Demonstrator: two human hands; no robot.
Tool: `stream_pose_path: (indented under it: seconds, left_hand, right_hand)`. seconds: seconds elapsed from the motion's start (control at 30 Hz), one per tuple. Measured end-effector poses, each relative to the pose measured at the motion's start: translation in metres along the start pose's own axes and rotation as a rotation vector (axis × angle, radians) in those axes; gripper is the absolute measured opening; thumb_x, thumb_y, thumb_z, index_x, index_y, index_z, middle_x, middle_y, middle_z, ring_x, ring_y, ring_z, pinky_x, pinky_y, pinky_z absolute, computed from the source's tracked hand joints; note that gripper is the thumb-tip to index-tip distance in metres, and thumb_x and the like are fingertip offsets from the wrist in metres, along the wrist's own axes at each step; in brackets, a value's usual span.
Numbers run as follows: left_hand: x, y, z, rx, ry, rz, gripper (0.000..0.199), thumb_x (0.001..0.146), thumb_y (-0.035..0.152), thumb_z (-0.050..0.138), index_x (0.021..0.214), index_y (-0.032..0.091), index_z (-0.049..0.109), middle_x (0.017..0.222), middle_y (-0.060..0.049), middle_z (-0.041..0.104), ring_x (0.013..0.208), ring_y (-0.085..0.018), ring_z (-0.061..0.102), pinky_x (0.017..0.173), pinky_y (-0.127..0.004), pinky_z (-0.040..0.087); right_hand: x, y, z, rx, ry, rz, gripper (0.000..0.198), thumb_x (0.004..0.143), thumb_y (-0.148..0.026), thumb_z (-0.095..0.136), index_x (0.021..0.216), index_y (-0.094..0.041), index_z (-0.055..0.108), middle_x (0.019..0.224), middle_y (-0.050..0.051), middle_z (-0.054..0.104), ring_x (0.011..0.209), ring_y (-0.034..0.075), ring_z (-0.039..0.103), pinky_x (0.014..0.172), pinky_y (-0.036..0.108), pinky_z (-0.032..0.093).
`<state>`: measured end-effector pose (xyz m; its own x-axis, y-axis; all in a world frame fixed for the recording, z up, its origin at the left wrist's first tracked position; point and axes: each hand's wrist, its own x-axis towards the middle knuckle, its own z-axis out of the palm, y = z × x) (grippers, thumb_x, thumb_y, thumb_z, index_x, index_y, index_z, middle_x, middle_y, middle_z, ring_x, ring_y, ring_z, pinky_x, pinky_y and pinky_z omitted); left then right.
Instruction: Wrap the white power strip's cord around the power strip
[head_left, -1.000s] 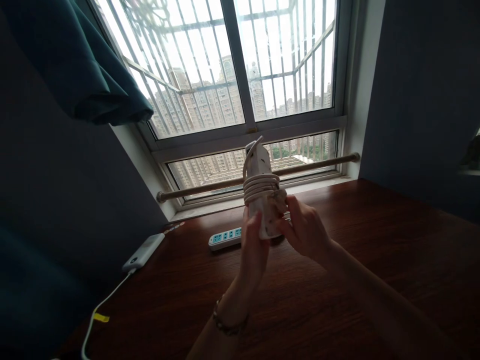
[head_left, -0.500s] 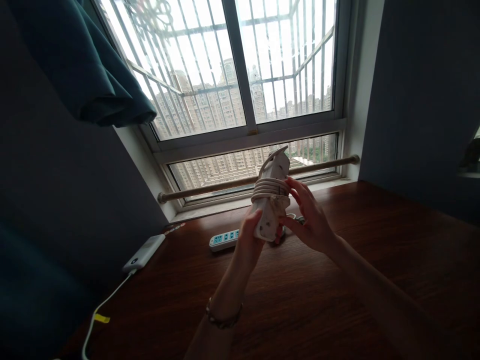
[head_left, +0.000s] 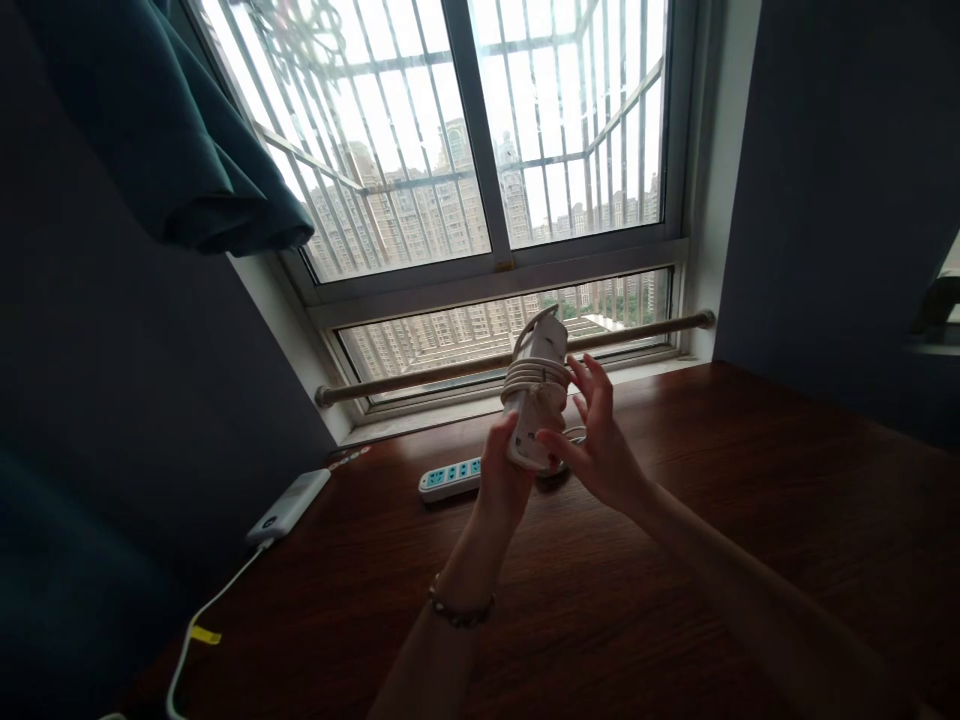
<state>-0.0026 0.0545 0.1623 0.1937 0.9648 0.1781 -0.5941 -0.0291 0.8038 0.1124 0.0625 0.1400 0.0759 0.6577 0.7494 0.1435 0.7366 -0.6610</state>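
Observation:
A white power strip (head_left: 551, 340) is held up at a tilt over the table, its white cord (head_left: 534, 376) wound round its middle in several turns. My left hand (head_left: 504, 468) is closed about the strip's lower end, thumb on the near side. At the strip's right side is my right hand (head_left: 602, 445), fingers apart and slightly curled; its thumb is at the lower end, and I cannot tell whether the fingertips touch the cord. Behind my left hand, another power strip (head_left: 448, 480), white with blue sockets, lies on the table, its right end hidden.
The brown wooden table (head_left: 675, 560) runs up to a barred window with a rail (head_left: 427, 378) across its lower part. On the left lies a white power bank (head_left: 289, 507) with a white cable (head_left: 217, 598) bearing a yellow tag. A blue curtain (head_left: 217, 190) hangs at upper left.
The held power strip has shifted slightly left and turned a little. The fingers of my right hand have loosened and spread, and its thumb has moved left over the strip's lower end.

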Motion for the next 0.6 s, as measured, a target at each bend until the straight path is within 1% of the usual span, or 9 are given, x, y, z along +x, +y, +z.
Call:
stream_pose_path:
  seconds: [0.07,0.1,0.17,0.23,0.27,0.33,0.43,0.5,0.6]
  left_hand:
    - [0.002,-0.011,0.001,-0.018,0.031,0.041,0.034,0.073,0.042,0.054,0.083,0.011,0.064,0.065,-0.004,0.065,0.062,-0.019,0.063,0.06,-0.029,0.049]
    - [0.002,-0.016,0.001,-0.019,0.043,0.075,0.034,0.073,0.042,0.054,0.083,0.012,0.063,0.067,-0.004,0.066,0.067,-0.019,0.064,0.065,-0.03,0.049]
    - [0.001,-0.028,0.001,0.021,0.066,0.175,0.032,0.076,0.042,0.053,0.088,0.013,0.062,0.077,-0.004,0.067,0.077,-0.019,0.064,0.076,-0.031,0.048]
    - [-0.001,-0.04,-0.002,0.103,0.073,0.275,0.03,0.079,0.039,0.053,0.097,0.016,0.059,0.092,-0.004,0.067,0.089,-0.019,0.063,0.084,-0.032,0.046]
    - [-0.001,-0.046,-0.004,0.146,0.071,0.311,0.031,0.08,0.039,0.054,0.103,0.018,0.057,0.098,-0.004,0.066,0.094,-0.019,0.061,0.086,-0.032,0.045]
    - [-0.002,-0.058,-0.008,0.207,0.065,0.333,0.037,0.079,0.04,0.056,0.111,0.02,0.054,0.105,-0.005,0.064,0.1,-0.021,0.059,0.089,-0.034,0.043]
    - [-0.001,-0.078,-0.011,0.358,0.025,0.28,0.04,0.079,0.046,0.055,0.109,0.019,0.056,0.109,-0.007,0.062,0.108,-0.024,0.053,0.093,-0.037,0.04]
    - [-0.001,-0.092,-0.011,0.545,-0.055,0.184,0.042,0.081,0.05,0.052,0.108,0.019,0.058,0.116,-0.009,0.059,0.115,-0.026,0.049,0.099,-0.039,0.036]
    - [-0.006,-0.112,-0.016,0.729,-0.147,0.039,0.054,0.08,0.052,0.053,0.12,0.016,0.053,0.128,-0.015,0.051,0.125,-0.029,0.041,0.106,-0.043,0.026]
  right_hand:
    - [-0.002,-0.001,0.005,0.186,-0.029,0.313,0.089,0.068,-0.043,0.071,0.136,-0.02,0.018,0.143,0.019,0.031,0.126,0.03,0.042,0.096,0.046,0.043]
    - [-0.004,-0.002,0.006,0.289,-0.074,0.469,0.083,0.067,-0.047,0.071,0.132,-0.019,0.028,0.137,0.019,0.04,0.117,0.029,0.051,0.089,0.043,0.048]
    - [-0.007,-0.004,0.004,0.494,-0.22,0.732,0.061,0.068,-0.053,0.068,0.113,-0.017,0.048,0.115,0.013,0.059,0.093,0.023,0.063,0.075,0.036,0.053]
    - [-0.012,-0.006,-0.003,0.674,-0.334,0.895,0.048,0.07,-0.055,0.066,0.094,-0.016,0.056,0.092,0.008,0.066,0.073,0.018,0.066,0.067,0.032,0.054]
    - [-0.015,-0.006,-0.008,0.751,-0.353,0.935,0.045,0.07,-0.054,0.067,0.088,-0.015,0.058,0.084,0.006,0.066,0.067,0.016,0.065,0.065,0.031,0.053]
    - [-0.021,-0.007,-0.021,0.844,-0.344,0.946,0.039,0.07,-0.048,0.07,0.084,-0.013,0.06,0.076,0.005,0.066,0.064,0.015,0.065,0.067,0.03,0.053]
    - [-0.033,-0.006,-0.043,0.826,-0.258,0.9,0.033,0.071,-0.039,0.073,0.085,-0.011,0.063,0.079,0.006,0.067,0.073,0.015,0.065,0.074,0.028,0.053]
    - [-0.042,-0.003,-0.06,0.734,-0.166,0.838,0.034,0.069,-0.037,0.074,0.088,-0.011,0.063,0.086,0.008,0.068,0.081,0.017,0.065,0.078,0.031,0.053]
    - [-0.057,0.01,-0.091,0.41,0.02,0.741,0.044,0.063,-0.045,0.076,0.087,-0.012,0.059,0.09,0.01,0.067,0.082,0.021,0.065,0.079,0.037,0.053]
